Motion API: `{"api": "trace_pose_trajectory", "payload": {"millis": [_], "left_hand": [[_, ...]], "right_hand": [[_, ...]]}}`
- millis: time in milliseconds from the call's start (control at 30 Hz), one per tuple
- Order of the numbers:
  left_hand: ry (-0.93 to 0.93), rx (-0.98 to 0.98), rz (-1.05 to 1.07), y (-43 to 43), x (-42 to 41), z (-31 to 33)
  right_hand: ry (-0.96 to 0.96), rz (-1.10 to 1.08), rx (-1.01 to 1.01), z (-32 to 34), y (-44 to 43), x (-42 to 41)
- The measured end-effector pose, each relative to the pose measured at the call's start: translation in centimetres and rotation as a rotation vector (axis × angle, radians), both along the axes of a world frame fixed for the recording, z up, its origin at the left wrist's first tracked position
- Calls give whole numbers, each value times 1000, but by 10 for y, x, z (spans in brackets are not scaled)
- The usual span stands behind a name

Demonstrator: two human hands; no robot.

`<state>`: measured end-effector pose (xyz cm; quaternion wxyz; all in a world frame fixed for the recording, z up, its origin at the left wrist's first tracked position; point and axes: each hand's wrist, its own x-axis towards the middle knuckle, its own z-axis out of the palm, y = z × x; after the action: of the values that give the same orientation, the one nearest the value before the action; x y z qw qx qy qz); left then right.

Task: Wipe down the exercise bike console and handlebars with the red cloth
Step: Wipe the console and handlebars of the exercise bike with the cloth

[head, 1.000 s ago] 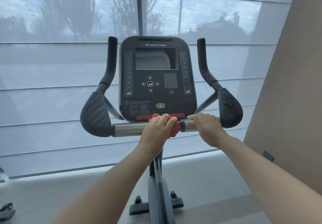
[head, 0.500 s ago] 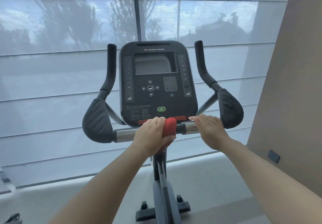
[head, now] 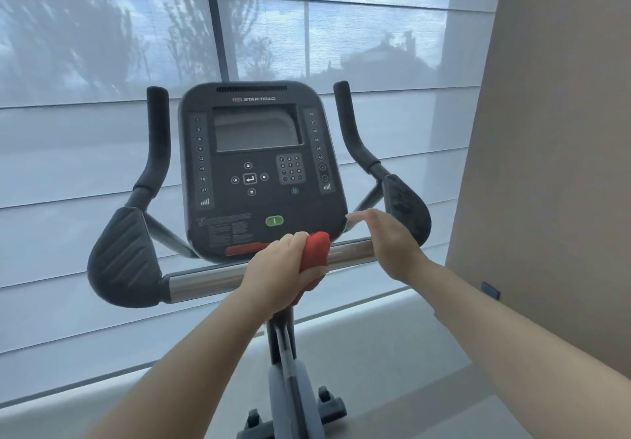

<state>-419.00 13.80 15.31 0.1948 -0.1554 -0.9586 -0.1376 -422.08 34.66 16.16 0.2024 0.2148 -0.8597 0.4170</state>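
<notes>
The left hand [head: 276, 274] wraps its fingers tight around the red cloth [head: 316, 256] to rub the shiny bar [head: 211, 280], while the right hand [head: 392, 244] hovers open, holding nothing.

The pale grey floor [head: 392, 363] carries the exercise bike, whose dark base [head: 290, 414] stands directly on it at the bottom centre, a grey post [head: 283, 339] rising upright from the base. The floor runs back to the shaded window [head: 102, 165] and, at right, to a beige wall [head: 563, 131].
</notes>
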Motion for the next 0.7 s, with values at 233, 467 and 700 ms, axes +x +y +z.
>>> {"api": "trace_pose_trajectory", "payload": {"millis": [233,467,700], "left_hand": [[73,107,170,35,13,-11],[46,107,198,93,2,-6],[-24,129,219,124,-23,4]], "right_hand": [[216,71,394,17,69,-49],[282,111,401,2,69,-70],[358,123,265,-4,72,-74]]}}
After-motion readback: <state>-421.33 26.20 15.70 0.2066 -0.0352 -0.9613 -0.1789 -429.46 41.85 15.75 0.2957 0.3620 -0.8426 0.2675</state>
